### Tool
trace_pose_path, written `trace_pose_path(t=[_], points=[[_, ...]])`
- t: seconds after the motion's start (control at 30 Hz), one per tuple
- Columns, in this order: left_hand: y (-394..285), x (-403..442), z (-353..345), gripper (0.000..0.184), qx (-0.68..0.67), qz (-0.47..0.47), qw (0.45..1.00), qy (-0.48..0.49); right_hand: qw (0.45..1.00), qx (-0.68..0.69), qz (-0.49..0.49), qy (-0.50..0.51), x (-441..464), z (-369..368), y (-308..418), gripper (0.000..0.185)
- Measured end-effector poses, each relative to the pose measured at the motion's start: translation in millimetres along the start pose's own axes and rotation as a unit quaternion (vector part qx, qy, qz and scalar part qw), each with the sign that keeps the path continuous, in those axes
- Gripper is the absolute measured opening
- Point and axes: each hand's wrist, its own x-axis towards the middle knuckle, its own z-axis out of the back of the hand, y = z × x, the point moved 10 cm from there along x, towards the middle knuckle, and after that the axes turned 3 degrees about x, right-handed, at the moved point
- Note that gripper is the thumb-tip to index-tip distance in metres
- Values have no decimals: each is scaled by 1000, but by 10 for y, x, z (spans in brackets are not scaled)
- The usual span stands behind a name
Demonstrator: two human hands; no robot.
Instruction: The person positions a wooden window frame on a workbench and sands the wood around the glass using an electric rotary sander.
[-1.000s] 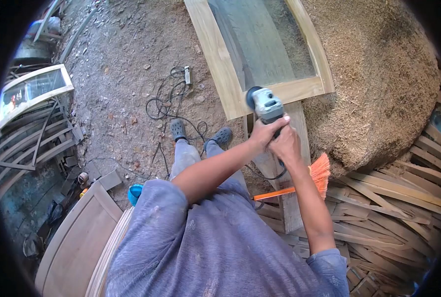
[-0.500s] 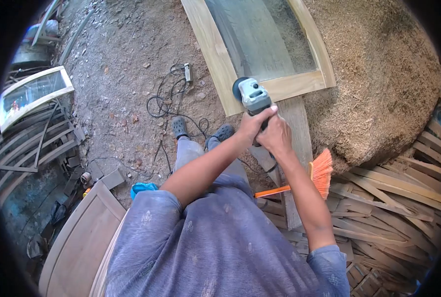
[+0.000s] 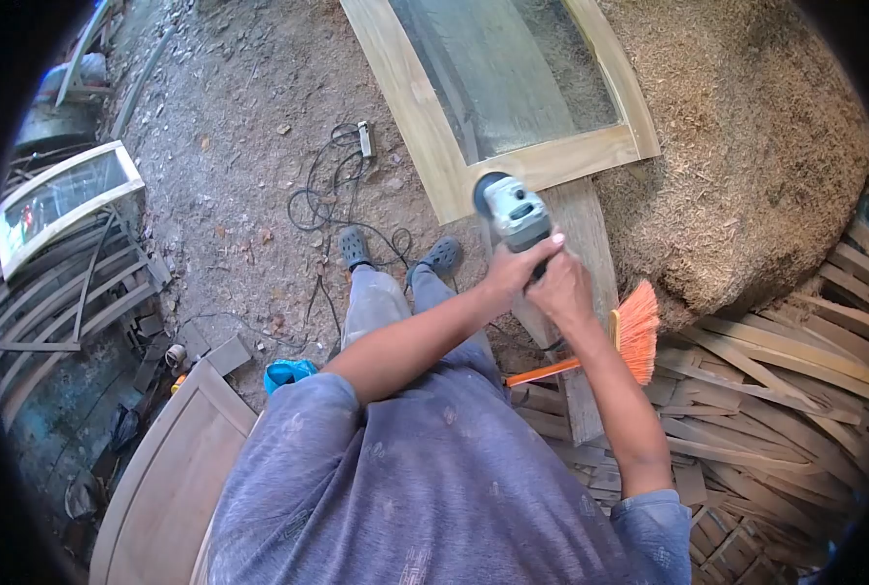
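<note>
Both my hands are wrapped round the body of a grey-and-black angle grinder. My left hand grips it from the left side, and my right hand closes round its rear end. The dark round disc at the grinder's head lies over the near rail of a wooden frame with a glass pane, close to its lower left corner. Whether the disc touches the wood I cannot tell. A plank extends from beneath the frame toward me.
An orange broom lies by my right forearm. Behind it are a sawdust heap and stacked wood strips. A black cord loops on the ground near my feet. Left are a smaller glazed frame and a wooden panel.
The grinder and both hands have shifted right and slightly toward me, along the frame's near rail. The grip on the grinder is the same.
</note>
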Motion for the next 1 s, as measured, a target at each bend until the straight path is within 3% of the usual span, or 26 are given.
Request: trace_pose_path(t=[0.07, 0.17, 0.27, 0.37, 0.4, 0.6, 0.7, 0.73, 0.77, 0.83, 0.87, 0.97, 1.0], points=[[37, 87, -217, 45, 29, 16, 999, 28, 1000, 6, -22, 3, 23, 130, -134, 30], [1, -20, -211, 44, 43, 31, 999, 7, 999, 3, -41, 13, -4, 47, -240, 31], [-93, -158, 163, 40, 19, -19, 1000, 1, 997, 50, 46, -23, -86, -57, 234, 33], [-229, -77, 264, 35, 11, -37, 999, 6, 998, 55, 40, -3, 11, -71, 369, 32], [-231, -13, 179, 36, 28, -23, 999, -1, 999, 4, 34, 9, 83, -114, 229, 54], [16, 264, -335, 40, 66, 11, 997, 37, 999, -6, -39, 32, 156, 190, -253, 35], [-24, 1, -19, 39, 14, 3, 1000, 9, 1000, 7, 8, 20, 64, 4, 8, 35], [-243, -56, 118, 39, 46, -63, 997, -1, 998, 27, 39, 28, 82, -65, 196, 34], [-315, -110, 274, 39, 43, -60, 997, -34, 998, 29, 42, 32, 126, -97, 321, 34], [-456, 8, 339, 41, 23, -65, 998, -2, 998, 39, 58, 10, 261, -73, 539, 32], [-372, 102, 394, 44, 36, 6, 999, -37, 998, 2, 51, 40, 362, -120, 484, 33], [-403, 272, 122, 44, 38, -3, 999, -13, 999, -2, 17, 30, 433, 78, 310, 36], [-445, 226, -14, 42, 46, -18, 999, 13, 1000, -8, 4, 27, 398, 67, 166, 44]])
